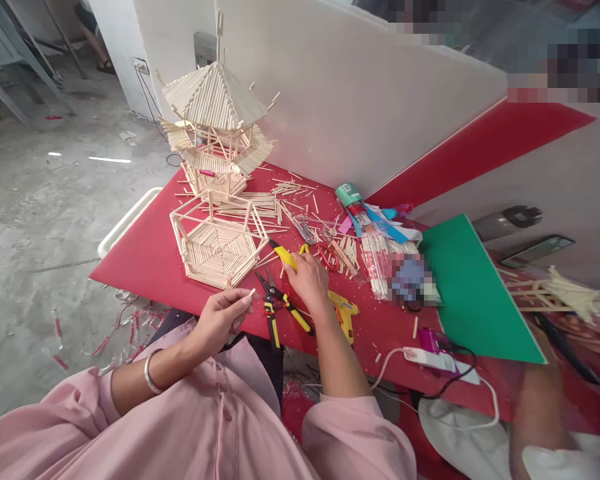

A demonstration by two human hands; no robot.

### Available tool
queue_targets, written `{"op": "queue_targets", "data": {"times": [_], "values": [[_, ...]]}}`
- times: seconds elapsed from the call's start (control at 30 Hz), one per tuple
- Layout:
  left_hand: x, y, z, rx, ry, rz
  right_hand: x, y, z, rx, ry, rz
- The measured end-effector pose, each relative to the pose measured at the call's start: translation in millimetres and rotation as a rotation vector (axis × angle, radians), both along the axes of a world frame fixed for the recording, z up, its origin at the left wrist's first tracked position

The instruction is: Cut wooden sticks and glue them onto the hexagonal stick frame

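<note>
My left hand (225, 317) is closed in a pinch on a short pale wooden stick (251, 293), just off the table's front edge. Over the table, my right hand (307, 277) has its fingers closed around a yellow hand tool (283, 254) with a dark tip; its exact kind is partly hidden by the fingers. Between the hands lie black-and-yellow pliers (275, 297), jaws pointing away. Beyond them sits a hexagonal stick frame (217, 252) with a slatted floor. Behind it rises a stick pagoda model (217, 107) with tiered roofs.
Loose sticks (293, 190), red-handled scissors (327, 257) and a yellow glue gun (347, 315) lie on the red table (145, 247). To the right are bagged sticks (375, 263), a green board (480, 293) and a power strip (430, 359). Another person's arm (537, 393) is at far right.
</note>
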State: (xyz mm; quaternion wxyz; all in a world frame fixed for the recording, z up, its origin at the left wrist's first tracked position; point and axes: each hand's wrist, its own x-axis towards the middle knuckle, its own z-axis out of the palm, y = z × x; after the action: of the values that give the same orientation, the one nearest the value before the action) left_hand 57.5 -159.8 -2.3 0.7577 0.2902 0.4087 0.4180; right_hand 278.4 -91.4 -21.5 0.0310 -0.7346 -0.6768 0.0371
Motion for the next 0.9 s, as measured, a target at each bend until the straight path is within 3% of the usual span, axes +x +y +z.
{"op": "queue_targets", "data": {"times": [0.17, 0.23, 0.3, 0.4, 0.5, 0.57, 0.7, 0.9], "values": [[-0.7, -2.6, 1.8, 0.029, 0.006, 0.019, -6.2, 8.3, -0.3, 0.02, 0.003, 0.004], [-3.1, -3.2, 1.0, 0.047, 0.007, 0.027, -5.5, -0.3, 3.1, 0.062, 0.033, -0.036], [-7.6, -3.4, -1.5, 0.065, 0.019, 0.032, -7.5, -24.3, 7.2, 0.186, 0.141, -0.089], [-16.9, -3.7, -6.9, 0.067, 0.072, 0.02, -24.2, -83.8, 8.5, 0.359, 0.423, -0.084], [-27.1, -6.2, -9.1, 0.059, 0.169, -0.017, -57.4, -143.2, -0.1, 0.401, 0.544, 0.036], [-33.7, -9.1, -7.6, 0.076, 0.24, -0.046, -81.6, -167.7, -9.7, 0.455, 0.538, 0.119], [-46.5, -17.3, -4.2, 0.12, 0.368, -0.066, -113.2, -181.4, -29.0, 0.539, 0.538, 0.154], [-65.8, -32.6, -7.8, 0.2, 0.442, -0.12, -124.7, -185.6, -39.5, 0.455, 0.586, 0.16]]}}
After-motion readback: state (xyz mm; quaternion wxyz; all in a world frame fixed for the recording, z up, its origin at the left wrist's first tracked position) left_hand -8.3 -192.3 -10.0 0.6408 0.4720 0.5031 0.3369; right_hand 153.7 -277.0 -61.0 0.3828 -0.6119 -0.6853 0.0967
